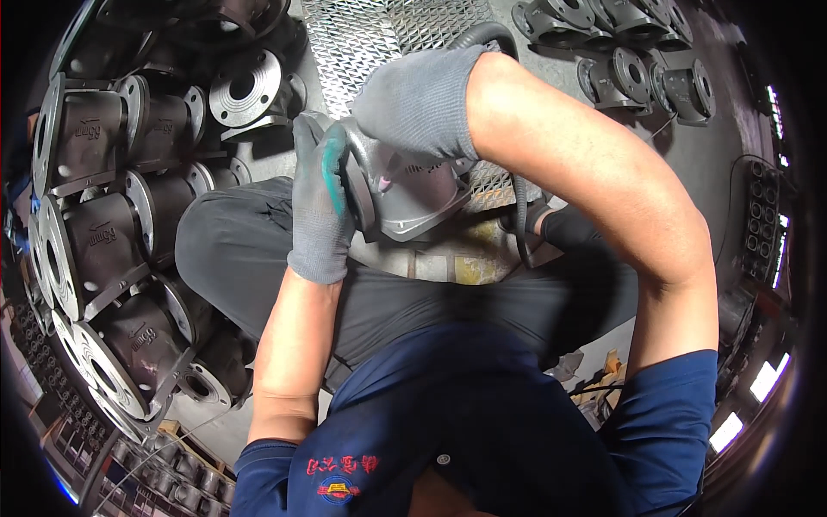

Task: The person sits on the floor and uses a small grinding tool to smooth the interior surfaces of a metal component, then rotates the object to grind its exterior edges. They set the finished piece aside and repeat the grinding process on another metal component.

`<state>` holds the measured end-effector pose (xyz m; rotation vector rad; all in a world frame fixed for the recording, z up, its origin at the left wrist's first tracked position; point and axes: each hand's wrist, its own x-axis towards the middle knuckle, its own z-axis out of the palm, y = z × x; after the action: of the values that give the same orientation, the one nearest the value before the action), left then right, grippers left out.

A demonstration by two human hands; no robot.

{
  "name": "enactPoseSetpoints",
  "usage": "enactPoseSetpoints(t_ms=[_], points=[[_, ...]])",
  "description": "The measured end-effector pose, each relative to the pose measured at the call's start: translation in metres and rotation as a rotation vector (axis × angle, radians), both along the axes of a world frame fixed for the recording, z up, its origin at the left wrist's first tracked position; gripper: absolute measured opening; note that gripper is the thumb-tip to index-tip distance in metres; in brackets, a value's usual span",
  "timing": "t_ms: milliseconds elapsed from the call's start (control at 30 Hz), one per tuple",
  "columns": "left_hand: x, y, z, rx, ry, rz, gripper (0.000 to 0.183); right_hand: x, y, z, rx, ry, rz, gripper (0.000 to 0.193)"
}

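A grey cast-metal valve body (418, 202) with flanged ends sits between my knees, at the near end of a metal mesh sheet. My left hand (323, 185), in a grey glove with green coating, holds the round flange on its left side, fingers and thumb along the rim. My right hand (409, 103), in a grey knit glove, reaches over the far top of the same casting. The right fingers are hidden behind the glove's back, so whether they grip anything does not show. A small pink spot (385, 183) marks the casting between the hands.
Similar valve bodies (95, 241) are stacked along my left, and one stands with its flange (245, 88) facing up. More castings (616, 77) stand at the far right. The diamond-mesh sheet (345, 52) lies ahead. A dark hose (520, 228) runs down beside the held casting.
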<state>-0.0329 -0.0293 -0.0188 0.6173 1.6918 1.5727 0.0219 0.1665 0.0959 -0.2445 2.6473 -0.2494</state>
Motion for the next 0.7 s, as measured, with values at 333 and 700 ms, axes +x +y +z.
enactPoseSetpoints(t_ms=[333,700], points=[[0.008,0.008,0.020,0.042,-0.337,0.114,0.059,0.011,0.003,0.014,-0.005,-0.070,-0.076,0.018],[0.011,0.002,0.007,-0.036,-0.326,0.145,0.029,0.065,-0.032,-0.004,-0.095,0.370,-0.085,0.012]])
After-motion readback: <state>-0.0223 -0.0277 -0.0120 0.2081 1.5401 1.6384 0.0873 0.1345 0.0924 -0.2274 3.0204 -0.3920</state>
